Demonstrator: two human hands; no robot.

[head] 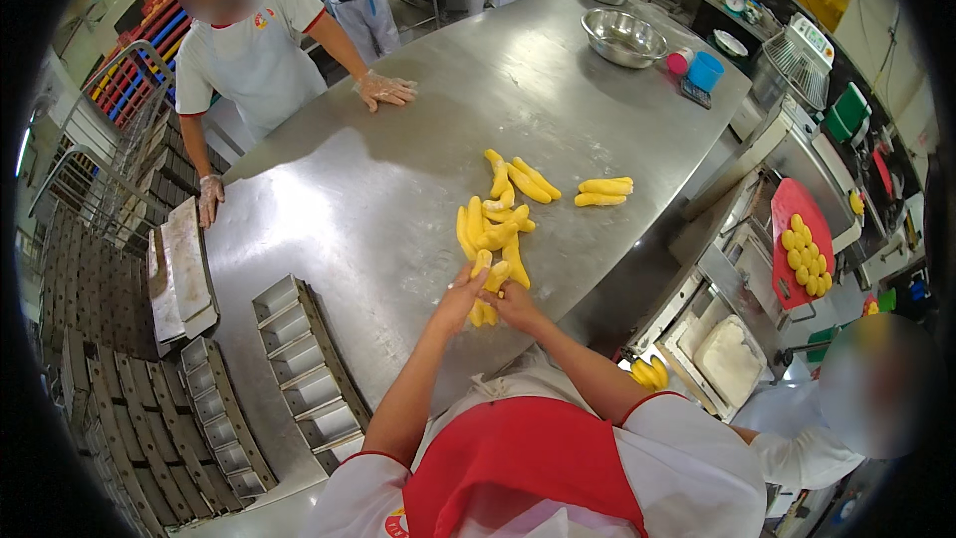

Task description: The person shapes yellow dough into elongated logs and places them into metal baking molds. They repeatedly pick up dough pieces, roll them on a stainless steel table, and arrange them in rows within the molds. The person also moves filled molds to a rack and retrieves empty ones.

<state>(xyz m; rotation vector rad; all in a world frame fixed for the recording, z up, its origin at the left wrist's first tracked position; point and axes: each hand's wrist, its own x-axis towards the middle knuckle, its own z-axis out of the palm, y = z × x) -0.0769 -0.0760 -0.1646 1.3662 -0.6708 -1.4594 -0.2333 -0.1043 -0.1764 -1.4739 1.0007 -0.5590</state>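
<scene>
Several yellow dough rolls (498, 239) lie in a loose pile on the stainless steel table (418, 202), some dusted with flour. At the near end of the pile, my left hand (461, 300) grips an upright dough roll (482, 263) between thumb and fingers. My right hand (517, 306) is close beside it, its fingers closed around another dough roll (497, 276). Below and between the hands, more dough ends (482, 314) show just above the tabletop. A separate group of dough rolls (603, 190) rests to the right of the pile.
Compartmented metal baking pans (306, 366) stand on the left, near stacked pans (142, 426) and flat metal sheets (183, 269). Across the table, a co-worker's gloved hand (385, 90) rests on the steel. A metal bowl (624, 37) and blue cup (704, 72) sit at the far right.
</scene>
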